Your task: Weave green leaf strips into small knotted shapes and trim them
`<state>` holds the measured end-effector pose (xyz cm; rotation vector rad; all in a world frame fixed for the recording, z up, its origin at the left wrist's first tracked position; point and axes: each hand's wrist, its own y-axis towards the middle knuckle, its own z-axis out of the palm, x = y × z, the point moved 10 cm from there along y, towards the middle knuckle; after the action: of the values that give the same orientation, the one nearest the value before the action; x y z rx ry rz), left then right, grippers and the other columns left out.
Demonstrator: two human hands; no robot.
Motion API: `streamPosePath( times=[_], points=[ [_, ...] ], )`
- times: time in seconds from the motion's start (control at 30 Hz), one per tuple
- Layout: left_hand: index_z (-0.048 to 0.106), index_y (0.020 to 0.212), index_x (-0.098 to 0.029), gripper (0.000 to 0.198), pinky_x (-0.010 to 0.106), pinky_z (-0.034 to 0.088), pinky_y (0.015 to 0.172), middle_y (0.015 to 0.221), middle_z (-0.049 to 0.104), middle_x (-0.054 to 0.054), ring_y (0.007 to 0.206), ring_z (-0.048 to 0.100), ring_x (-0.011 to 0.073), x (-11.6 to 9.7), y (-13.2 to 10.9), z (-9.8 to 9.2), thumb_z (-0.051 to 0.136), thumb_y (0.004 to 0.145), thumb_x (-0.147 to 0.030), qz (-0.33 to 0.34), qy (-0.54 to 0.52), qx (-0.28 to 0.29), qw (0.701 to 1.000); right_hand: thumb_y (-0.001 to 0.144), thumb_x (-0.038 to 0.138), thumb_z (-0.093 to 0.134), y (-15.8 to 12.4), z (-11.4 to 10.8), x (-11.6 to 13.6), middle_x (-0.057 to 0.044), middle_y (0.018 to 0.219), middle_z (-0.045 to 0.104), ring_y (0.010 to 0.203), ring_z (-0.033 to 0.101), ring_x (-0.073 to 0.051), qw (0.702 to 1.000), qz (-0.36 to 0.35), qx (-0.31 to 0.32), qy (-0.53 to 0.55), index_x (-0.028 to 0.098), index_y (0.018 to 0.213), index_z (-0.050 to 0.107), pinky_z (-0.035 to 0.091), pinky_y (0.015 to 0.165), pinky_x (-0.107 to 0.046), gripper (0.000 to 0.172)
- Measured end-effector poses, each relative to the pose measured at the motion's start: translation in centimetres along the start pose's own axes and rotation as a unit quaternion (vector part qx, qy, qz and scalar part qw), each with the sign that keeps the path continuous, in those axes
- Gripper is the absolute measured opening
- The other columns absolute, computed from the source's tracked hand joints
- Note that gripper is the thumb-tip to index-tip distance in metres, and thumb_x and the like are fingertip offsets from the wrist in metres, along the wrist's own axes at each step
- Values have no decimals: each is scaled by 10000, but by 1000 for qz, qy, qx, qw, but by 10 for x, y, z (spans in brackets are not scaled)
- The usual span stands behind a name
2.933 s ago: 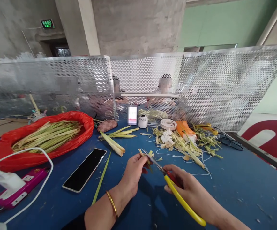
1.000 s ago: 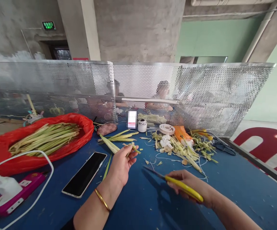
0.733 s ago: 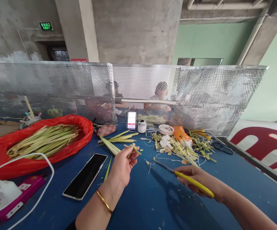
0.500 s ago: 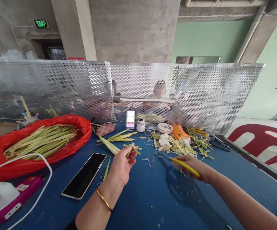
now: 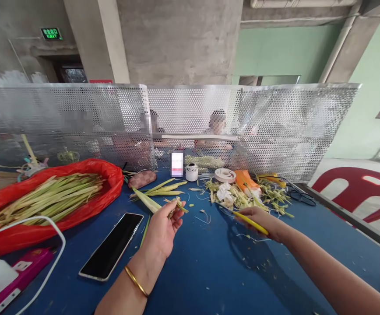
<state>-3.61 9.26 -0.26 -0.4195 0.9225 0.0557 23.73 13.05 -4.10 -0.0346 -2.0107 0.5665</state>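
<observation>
My left hand [image 5: 163, 225], with a gold bangle at the wrist, is pinched on a pale green plant leaf [image 5: 146, 200] that reaches up and left from the fingers. Short cut ends poke out at the fingertips. In my right hand [image 5: 265, 221] is a yellow-handled tool [image 5: 251, 222]; a thin dark tip points left from it, and its exact kind is unclear. That hand is over the blue table [image 5: 203, 271], just in front of a heap of plant scraps [image 5: 239, 202]. Several yellow-green leaves [image 5: 165, 188] lie beyond my left hand.
At left, a red plastic bag [image 5: 113, 175] holds long leaf strips [image 5: 52, 197]. A phone [image 5: 111, 247], purple power strip [image 5: 22, 275] and white cable lie nearer. A white jar [image 5: 191, 172] and tape roll [image 5: 225, 175] stand before the perforated metal screen [image 5: 193, 109]; people sit behind it.
The view has shifted slightly. My right hand, blurred before, has moved a little left and up with the yellow-handled tool. My left hand keeps its pinch on the leaf.
</observation>
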Motion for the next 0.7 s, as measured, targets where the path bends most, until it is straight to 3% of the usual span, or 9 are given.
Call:
streamPosePath(
  times=[0.1, 0.2, 0.27, 0.33, 0.43, 0.5, 0.6, 0.63, 0.7],
  points=[
    [699, 893, -120, 107, 153, 461, 487, 919, 698, 64, 598, 599, 61, -3, -1, -2, 633, 817, -157, 2, -3, -3, 1000, 749, 410, 642, -9, 1, 5, 78, 512, 463, 341, 361, -26, 1000, -8, 0, 18, 188, 959, 664, 215, 296, -133, 307],
    [702, 885, -114, 106, 153, 464, 488, 910, 693, 63, 598, 597, 59, -1, -1, 0, 639, 814, -160, -3, -3, 2, 1000, 672, 365, 718, -27, 28, 7, 68, 555, 528, 362, 365, -22, 994, 3, 110, -13, 191, 999, 684, 229, 311, -136, 372],
    [701, 888, -111, 107, 152, 463, 485, 912, 692, 63, 599, 598, 59, 0, -2, 0, 640, 814, -159, -7, -4, 4, 1000, 645, 342, 733, -29, 36, 4, 56, 566, 556, 372, 385, -29, 990, 18, 136, -37, 184, 971, 704, 232, 314, -144, 363],
    [700, 890, -109, 108, 150, 462, 482, 913, 692, 64, 597, 598, 57, 1, -2, 0, 638, 815, -154, -10, -4, 3, 1000, 663, 360, 708, -21, 28, 3, 55, 534, 543, 364, 383, -41, 995, 25, 89, -34, 186, 949, 710, 235, 316, -159, 335],
    [699, 893, -112, 107, 151, 464, 483, 913, 692, 64, 593, 598, 56, -1, -2, -1, 633, 818, -151, -7, -7, -2, 1000, 688, 372, 695, -9, 5, 12, 63, 488, 484, 383, 370, -44, 999, -21, -36, -26, 168, 876, 714, 256, 345, -160, 278],
    [699, 890, -113, 106, 151, 463, 481, 916, 692, 63, 592, 598, 56, -2, -1, -1, 634, 817, -152, -4, -8, -4, 1000, 696, 388, 684, -10, 9, 11, 65, 493, 480, 381, 370, -47, 999, -16, -22, -19, 179, 925, 708, 245, 342, -159, 310],
    [702, 881, -111, 103, 149, 459, 473, 908, 690, 61, 587, 596, 55, -2, 0, -1, 642, 811, -157, -9, -9, -2, 1000, 685, 394, 684, -17, 29, 6, 59, 526, 518, 368, 368, -50, 996, 20, 80, -26, 211, 1017, 697, 217, 329, -164, 380],
    [703, 877, -111, 101, 148, 458, 471, 902, 690, 60, 586, 596, 56, -1, 0, -1, 645, 809, -158, -12, -10, -2, 1000, 677, 390, 688, -19, 29, 6, 56, 524, 523, 367, 366, -52, 995, 23, 88, -41, 211, 1013, 703, 221, 331, -169, 381],
    [706, 868, -113, 97, 147, 459, 472, 884, 688, 58, 585, 596, 56, 0, 0, -1, 648, 806, -160, -14, -10, -2, 1000, 681, 391, 680, -15, 17, 13, 36, 541, 556, 400, 406, -67, 996, -11, 32, -88, 193, 954, 728, 275, 364, -181, 340]
  ],
)
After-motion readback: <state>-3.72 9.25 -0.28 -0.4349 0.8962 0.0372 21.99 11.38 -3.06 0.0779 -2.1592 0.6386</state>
